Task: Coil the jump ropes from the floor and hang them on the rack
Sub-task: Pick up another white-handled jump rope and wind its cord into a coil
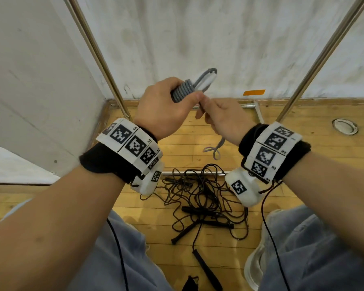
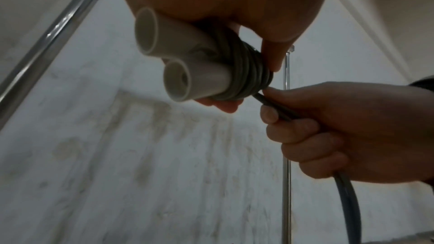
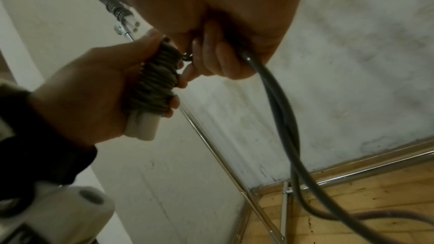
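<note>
My left hand (image 1: 166, 106) grips a grey jump rope (image 1: 183, 90) coiled tightly round its two white handles (image 2: 187, 66), held up before the wall. The handle ends (image 1: 208, 79) stick out past the coil. My right hand (image 1: 223, 116) pinches the loose grey cord (image 2: 272, 106) right beside the coil, and its slack tail (image 1: 215, 150) hangs in a small loop below. The same cord (image 3: 281, 103) trails down to the floor in the right wrist view. Black jump ropes (image 1: 200, 198) with black handles lie tangled on the wooden floor between my knees.
Two slanted chrome rack poles (image 1: 97, 53) (image 1: 324, 57) rise on either side, with base bars (image 1: 248, 106) on the floor by the white wall. A coiled rope (image 3: 112, 6) hangs high on the rack. An orange tape strip (image 1: 253, 92) and a round floor fitting (image 1: 345, 126) lie to the right.
</note>
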